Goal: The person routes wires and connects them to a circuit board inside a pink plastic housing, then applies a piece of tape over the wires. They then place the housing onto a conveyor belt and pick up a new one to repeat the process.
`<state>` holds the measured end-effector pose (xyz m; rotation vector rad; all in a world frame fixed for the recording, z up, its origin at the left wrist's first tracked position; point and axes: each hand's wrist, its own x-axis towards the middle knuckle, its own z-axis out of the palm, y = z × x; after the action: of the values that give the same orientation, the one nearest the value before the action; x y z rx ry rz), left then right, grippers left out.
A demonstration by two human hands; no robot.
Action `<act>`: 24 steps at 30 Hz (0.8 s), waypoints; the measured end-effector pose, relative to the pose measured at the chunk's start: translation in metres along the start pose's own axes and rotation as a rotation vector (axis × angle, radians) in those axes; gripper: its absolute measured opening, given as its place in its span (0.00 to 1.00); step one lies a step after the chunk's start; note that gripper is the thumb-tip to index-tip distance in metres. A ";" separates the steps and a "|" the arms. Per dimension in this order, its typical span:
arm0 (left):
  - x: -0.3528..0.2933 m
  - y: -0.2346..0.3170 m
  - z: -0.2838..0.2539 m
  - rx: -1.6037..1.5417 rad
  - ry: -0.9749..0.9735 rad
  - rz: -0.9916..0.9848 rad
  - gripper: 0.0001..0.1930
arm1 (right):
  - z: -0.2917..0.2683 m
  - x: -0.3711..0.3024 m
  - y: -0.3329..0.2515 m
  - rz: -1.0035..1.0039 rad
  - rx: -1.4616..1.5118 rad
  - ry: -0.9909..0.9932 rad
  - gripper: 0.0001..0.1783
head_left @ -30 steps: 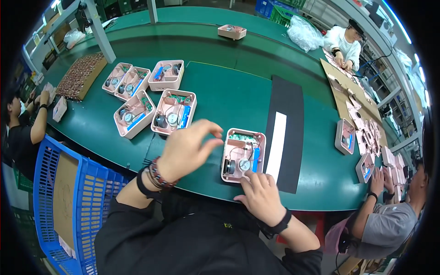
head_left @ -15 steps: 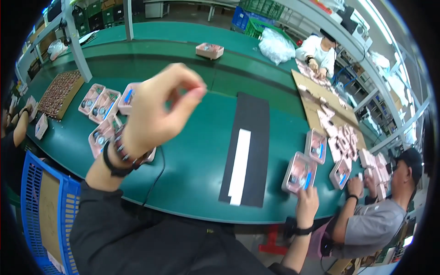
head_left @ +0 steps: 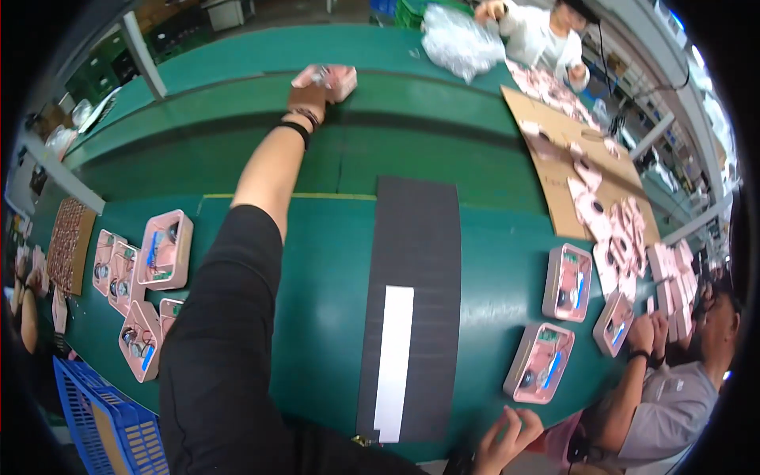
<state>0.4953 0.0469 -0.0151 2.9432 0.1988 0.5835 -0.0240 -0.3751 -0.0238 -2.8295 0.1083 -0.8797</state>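
Left hand [head_left: 307, 98]: out at full stretch, your forearm [head_left: 265, 174] reaching over the green table [head_left: 317, 301] past the yellow line [head_left: 336, 196], and there it is, on the near left side of the far pink box [head_left: 342, 82]! Blur hides the fingers, so how tightly they close, I cannot tell.
Far pink box: away up over the darker green band [head_left: 427, 150], upper middle of your view, well apart from all the others; whether it's resting or lifted, impossible to call.
Right hand [head_left: 505, 445]: down low at the near edge, fingers loosely curled, a gap between thumb and fingertips, half-open and free. Your two hands are wide apart.
Nearest pink box [head_left: 541, 362]: just beyond those right fingertips; contact I cannot tell. Open top, and inside you've got a green board [head_left: 549, 335], a blue part [head_left: 552, 370] and round pieces [head_left: 528, 381].
Right-hand group: a second pink box [head_left: 568, 282] sits just behind it, a third pink box [head_left: 613, 323] to the right, near the co-worker in grey [head_left: 665, 404].
Dark mat [head_left: 427, 317]: flat across the middle, between your black sleeve [head_left: 229, 317] and the right boxes, a white strip [head_left: 394, 360] lying lengthwise on it.
Left cluster: open pink boxes [head_left: 165, 249] bunched together, one partly behind that sleeve.
Far right: pink parts [head_left: 621, 237] heaped on cardboard [head_left: 558, 206], a co-worker in white [head_left: 542, 36] behind them.
Beyond the mat: clear plastic bag [head_left: 461, 41], crumpled.
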 end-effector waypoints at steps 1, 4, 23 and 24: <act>0.008 -0.024 0.006 0.128 0.071 0.082 0.15 | 0.000 -0.002 0.000 -0.016 0.023 -0.005 0.14; 0.008 -0.033 0.012 0.567 -0.068 0.424 0.21 | 0.005 0.009 -0.007 0.033 0.117 -0.015 0.13; -0.005 -0.012 -0.014 0.448 -0.160 0.722 0.22 | 0.049 0.051 -0.046 -0.054 0.500 0.037 0.13; -0.003 -0.010 -0.008 0.447 -0.162 0.728 0.22 | 0.050 0.051 -0.044 -0.028 0.521 0.020 0.13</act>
<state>0.4882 0.0575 -0.0102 3.4320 -0.9071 0.3971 0.0470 -0.3311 -0.0276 -2.3410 -0.1392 -0.8005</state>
